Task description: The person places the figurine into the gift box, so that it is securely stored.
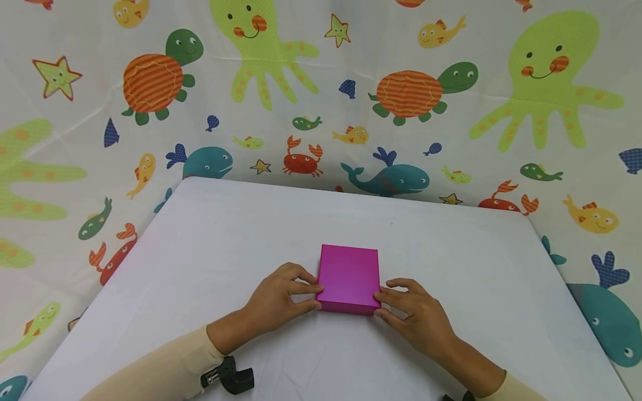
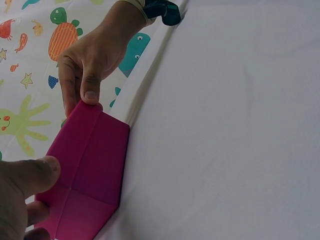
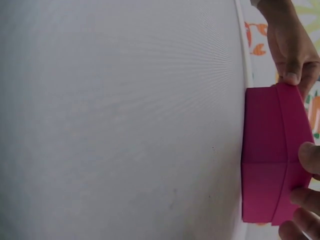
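Observation:
A closed magenta box [image 1: 349,275] with a smooth, flat top sits on the white table, near its middle. Both wrist views show a seam running round its sides, where a lid [image 3: 291,125] meets the lower body [image 3: 262,130]. My left hand [image 1: 278,295] holds the box's left side, thumb near the front corner and fingertips along the lid edge. Opposite it, my right hand [image 1: 421,317] grips the right side by the front corner, thumb low and fingers at the lid. The box's back side is hidden in the head view.
A white cloth covers the table [image 1: 241,223]. Behind and beside it hangs a curtain [image 1: 321,67] printed with sea animals. A black wrist mount [image 1: 233,376] is strapped below the left sleeve [image 1: 165,362].

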`<action>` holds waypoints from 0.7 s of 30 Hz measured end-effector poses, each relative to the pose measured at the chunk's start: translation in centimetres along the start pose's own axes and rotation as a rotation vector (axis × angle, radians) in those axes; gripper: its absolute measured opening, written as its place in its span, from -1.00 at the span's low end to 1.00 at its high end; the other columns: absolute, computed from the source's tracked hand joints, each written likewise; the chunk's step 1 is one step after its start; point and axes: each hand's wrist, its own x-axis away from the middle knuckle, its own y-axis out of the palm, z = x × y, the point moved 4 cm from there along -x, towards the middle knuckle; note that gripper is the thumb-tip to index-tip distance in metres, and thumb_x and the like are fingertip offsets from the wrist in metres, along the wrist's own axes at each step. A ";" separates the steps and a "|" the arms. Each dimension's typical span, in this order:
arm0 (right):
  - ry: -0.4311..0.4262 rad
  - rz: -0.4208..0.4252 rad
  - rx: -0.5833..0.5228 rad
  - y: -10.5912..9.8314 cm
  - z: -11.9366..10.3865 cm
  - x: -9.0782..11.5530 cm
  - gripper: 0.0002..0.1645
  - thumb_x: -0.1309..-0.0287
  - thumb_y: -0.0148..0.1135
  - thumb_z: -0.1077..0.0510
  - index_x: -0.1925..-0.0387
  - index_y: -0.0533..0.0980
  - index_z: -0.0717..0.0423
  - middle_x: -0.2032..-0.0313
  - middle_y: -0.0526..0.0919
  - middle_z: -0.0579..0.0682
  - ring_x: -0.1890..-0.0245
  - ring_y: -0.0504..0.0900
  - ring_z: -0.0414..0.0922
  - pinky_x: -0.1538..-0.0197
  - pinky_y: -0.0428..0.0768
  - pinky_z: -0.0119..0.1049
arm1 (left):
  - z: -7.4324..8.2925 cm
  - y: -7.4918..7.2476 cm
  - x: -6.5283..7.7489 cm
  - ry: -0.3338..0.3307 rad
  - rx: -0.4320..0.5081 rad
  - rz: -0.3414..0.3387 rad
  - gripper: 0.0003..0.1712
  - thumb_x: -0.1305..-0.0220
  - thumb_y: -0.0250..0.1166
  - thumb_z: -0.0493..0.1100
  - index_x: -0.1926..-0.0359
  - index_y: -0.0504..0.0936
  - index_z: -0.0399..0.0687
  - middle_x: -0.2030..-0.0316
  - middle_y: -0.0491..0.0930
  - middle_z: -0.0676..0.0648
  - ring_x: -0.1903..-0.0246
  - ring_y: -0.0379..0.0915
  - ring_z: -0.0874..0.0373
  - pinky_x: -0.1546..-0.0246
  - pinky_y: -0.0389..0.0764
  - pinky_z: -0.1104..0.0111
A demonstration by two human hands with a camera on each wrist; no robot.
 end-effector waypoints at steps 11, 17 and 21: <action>0.046 -0.056 0.066 0.3 0.0 0.0 -0.45 0.21 0.73 0.16 0.04 0.77 0.02 0.13 0.79 -0.16 -0.06 0.62 -0.10 0.32 0.65 -0.54 | -0.2 0.0 0.0 -0.017 -0.016 -0.024 -0.60 -0.03 0.65 -0.07 0.05 0.84 0.04 0.08 0.64 0.11 -0.05 0.49 0.15 0.02 0.64 0.35; 0.114 -0.110 0.105 0.3 0.0 0.2 -0.40 0.14 0.71 0.12 -0.04 0.73 0.00 0.07 0.74 -0.16 -0.10 0.60 -0.13 0.23 0.71 -0.39 | -0.4 -0.4 0.1 -0.035 -0.031 -0.123 -0.48 -0.15 0.58 -0.05 -0.14 0.72 -0.02 0.00 0.66 0.11 -0.10 0.49 0.15 -0.11 0.60 0.24; 0.216 -0.165 0.103 -0.1 0.3 0.2 -0.35 0.01 0.64 0.05 -0.17 0.64 -0.01 -0.03 0.68 -0.19 -0.14 0.58 -0.17 0.09 0.73 -0.24 | -1.1 -0.7 0.2 -0.122 -0.040 -0.195 -0.30 -0.31 0.44 0.08 -0.37 0.48 -0.07 -0.14 0.61 0.05 -0.19 0.48 0.12 -0.22 0.53 0.14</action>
